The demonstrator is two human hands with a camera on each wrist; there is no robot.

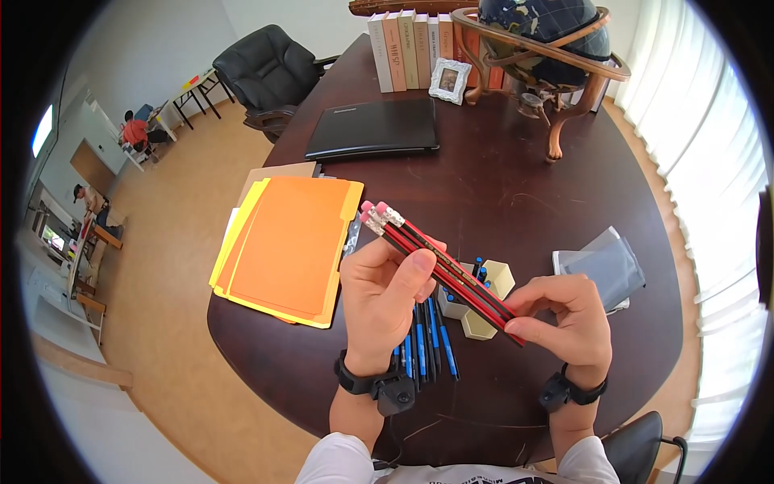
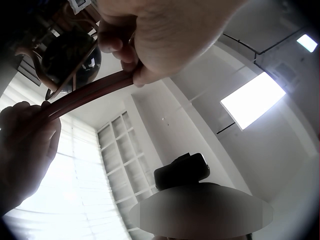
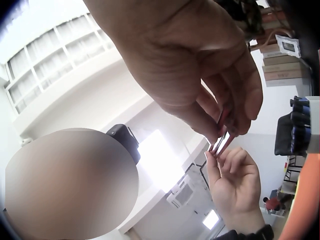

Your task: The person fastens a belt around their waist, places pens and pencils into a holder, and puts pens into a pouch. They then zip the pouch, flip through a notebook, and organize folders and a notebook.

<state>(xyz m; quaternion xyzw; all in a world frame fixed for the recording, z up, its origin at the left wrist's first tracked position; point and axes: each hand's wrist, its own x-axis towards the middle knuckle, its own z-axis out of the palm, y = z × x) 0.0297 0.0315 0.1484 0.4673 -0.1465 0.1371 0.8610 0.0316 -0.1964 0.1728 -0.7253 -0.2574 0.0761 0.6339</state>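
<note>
A bundle of several red-and-black striped pencils (image 1: 466, 290) with pink erasers slants above the desk. My left hand (image 1: 379, 298) grips it below the erasers, thumb laid along the top. At the opposite end, my right hand (image 1: 568, 315) pinches the pencils between thumb and fingers; their tips are partly hidden there. In the left wrist view the bundle (image 2: 95, 90) spans both hands. Beneath them on the desk lie several blue-and-black pens (image 1: 435, 347), partly covered by my left hand. A cream hexagonal pen holder (image 1: 500, 278) stands behind the pencils, with blue-ended pens in one compartment.
Orange and yellow folders (image 1: 286, 242) are stacked at the left desk edge. A closed black laptop (image 1: 372, 129) lies farther back, near a white picture frame (image 1: 449, 81), upright books (image 1: 411, 52) and a globe (image 1: 548, 40) on a wooden stand. At right lies a translucent pouch (image 1: 605, 264).
</note>
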